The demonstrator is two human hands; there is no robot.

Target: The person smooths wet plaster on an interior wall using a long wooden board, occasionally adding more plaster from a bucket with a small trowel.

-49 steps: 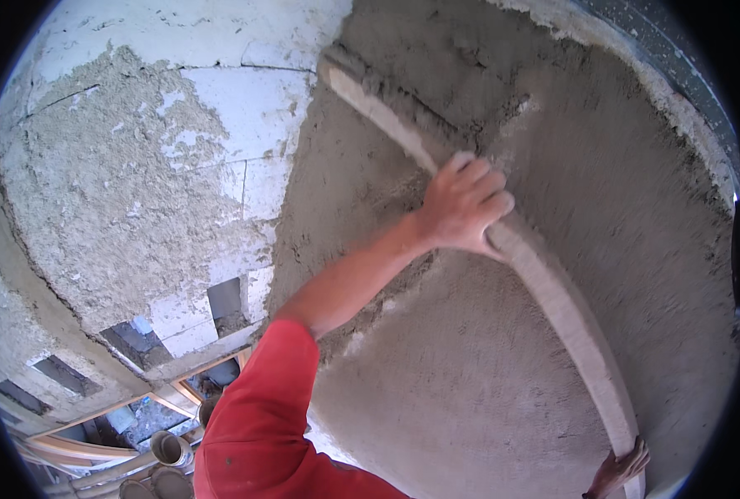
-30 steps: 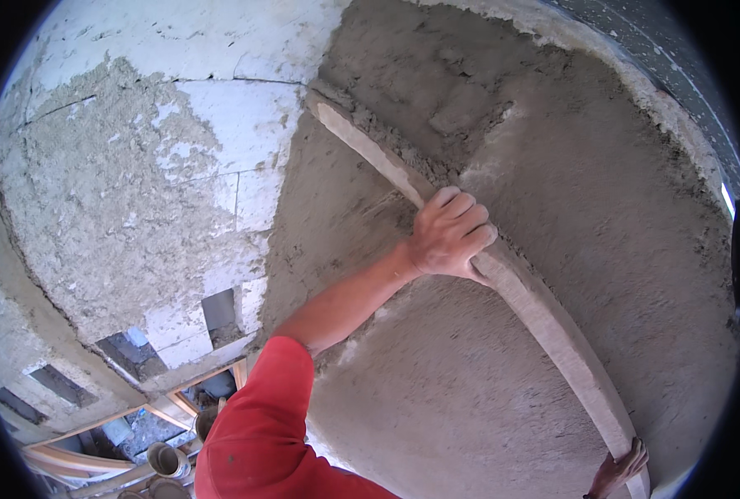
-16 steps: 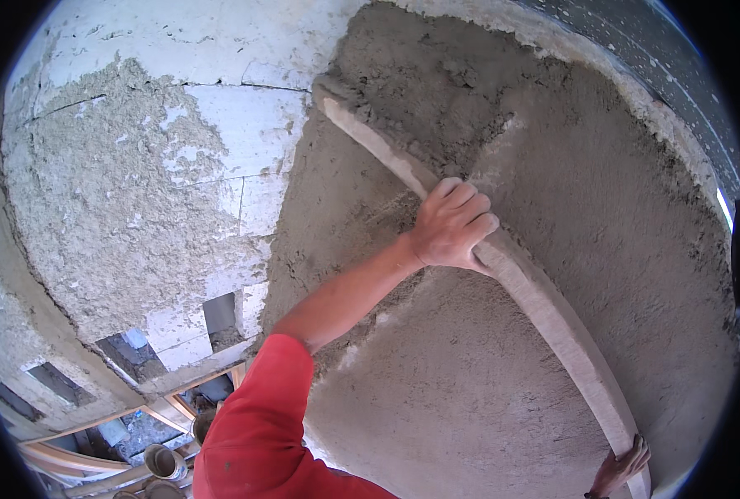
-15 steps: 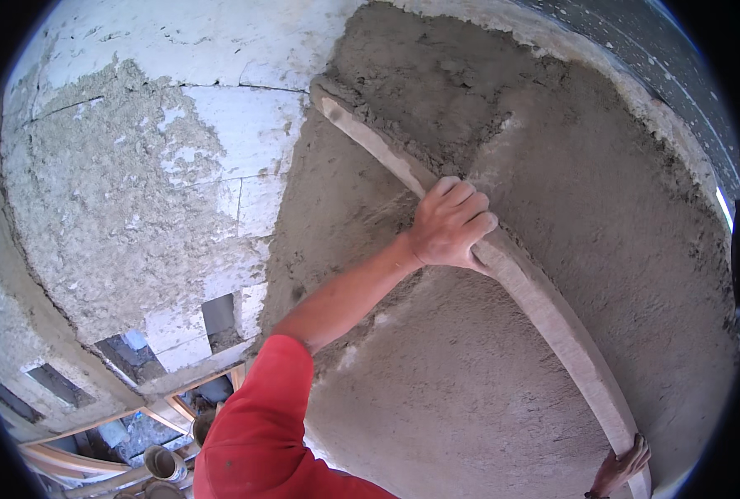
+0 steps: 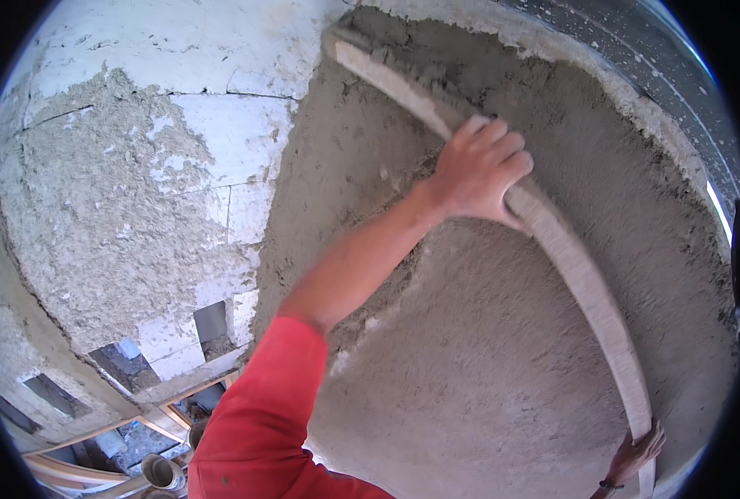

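Note:
A long, pale wooden straightedge [image 5: 588, 287] lies against the wet grey mortar [image 5: 436, 358] spread over the wall. It slants from the upper middle down to the lower right, and its curve comes from the lens. My left hand [image 5: 480, 170] is wrapped round the upper half of the straightedge, knuckles up. Far down at the lower right, my right hand [image 5: 636, 456] grips the bottom end, with a dark band at the wrist. A ridge of loose mortar [image 5: 436, 79] sits along the upper edge of the straightedge.
White block wall [image 5: 241, 137] with rough mortar patches stands to the left, bordering the plastered area. Small rectangular openings [image 5: 212, 320] pierce it lower down. At bottom left are buckets [image 5: 162, 472] and timber [image 5: 71, 474]. A dark speckled surface [image 5: 628, 66] runs along the upper right.
Both hands have moved the straightedge up and to the right across the mortar, with its lower end rising least. Both grips stay closed on it.

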